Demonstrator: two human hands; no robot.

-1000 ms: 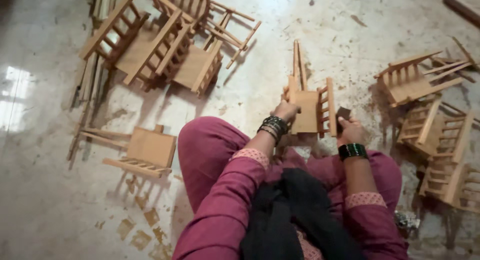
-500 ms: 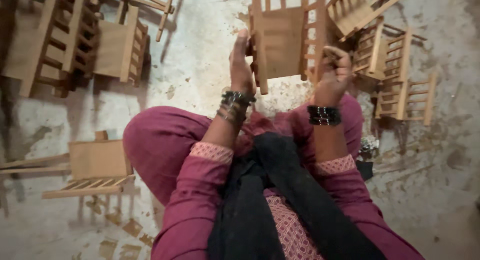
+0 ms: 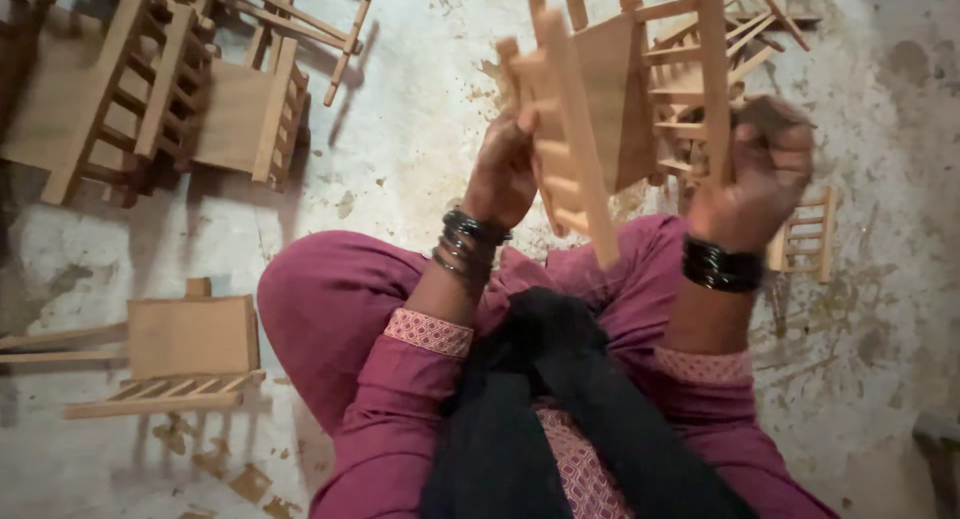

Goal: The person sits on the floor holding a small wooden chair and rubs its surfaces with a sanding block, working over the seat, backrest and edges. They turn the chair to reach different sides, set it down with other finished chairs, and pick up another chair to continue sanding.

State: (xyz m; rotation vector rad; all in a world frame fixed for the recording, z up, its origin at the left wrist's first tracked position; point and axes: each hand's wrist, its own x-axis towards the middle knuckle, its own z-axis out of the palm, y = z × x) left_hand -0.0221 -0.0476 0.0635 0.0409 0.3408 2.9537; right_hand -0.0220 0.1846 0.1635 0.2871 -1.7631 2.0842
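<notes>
I sit on the floor in magenta clothes with a black scarf over my lap. Both hands hold up a small wooden chair frame (image 3: 610, 89) with slatted sides, raised in front of me. My left hand (image 3: 503, 174) grips its near slatted side from below. On the other side, my right hand (image 3: 760, 174) closes around a slat of the frame. Dark bangles circle both wrists.
A pile of similar small wooden chairs (image 3: 150, 89) lies on the stained floor at the upper left. One more chair (image 3: 180, 349) lies on its side at the left. Others (image 3: 805, 234) lie behind my right hand. Wood scraps (image 3: 240, 479) dot the floor near my knee.
The chair frame has been lifted closer to the camera and tilted. The view has moved in, so the floor piles sit nearer the edges.
</notes>
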